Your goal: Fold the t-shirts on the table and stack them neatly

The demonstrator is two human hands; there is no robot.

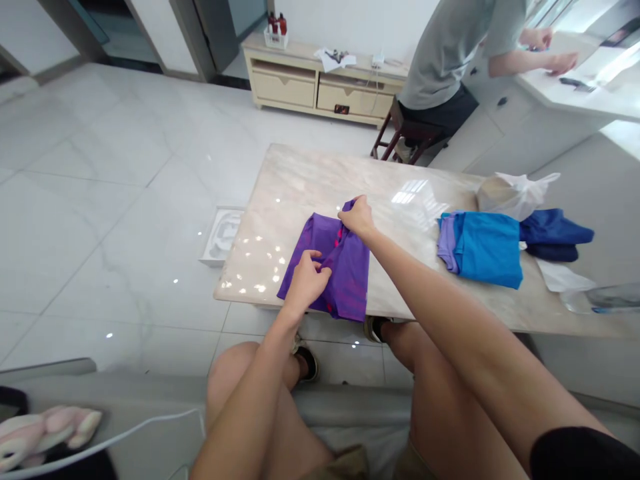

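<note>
A purple piece of folded clothing (354, 283) with a few bright red-pink spots lies near the table's front edge. My right hand (357, 217) pinches its bunched far edge, lifting that part slightly. Lower and to the left, my left hand (306, 281) rests on the cloth, its fingers curled at a raised fold along the middle. Part of the fabric under both hands is hidden.
On the marble-topped table (300, 177), folded blue clothing (493, 247), dark blue cloth (555, 230), a white plastic bag (520, 193) and a clear bottle (617, 298) lie to the right. A person (445, 60) sits beyond. An open white box (223, 233) is left on the floor.
</note>
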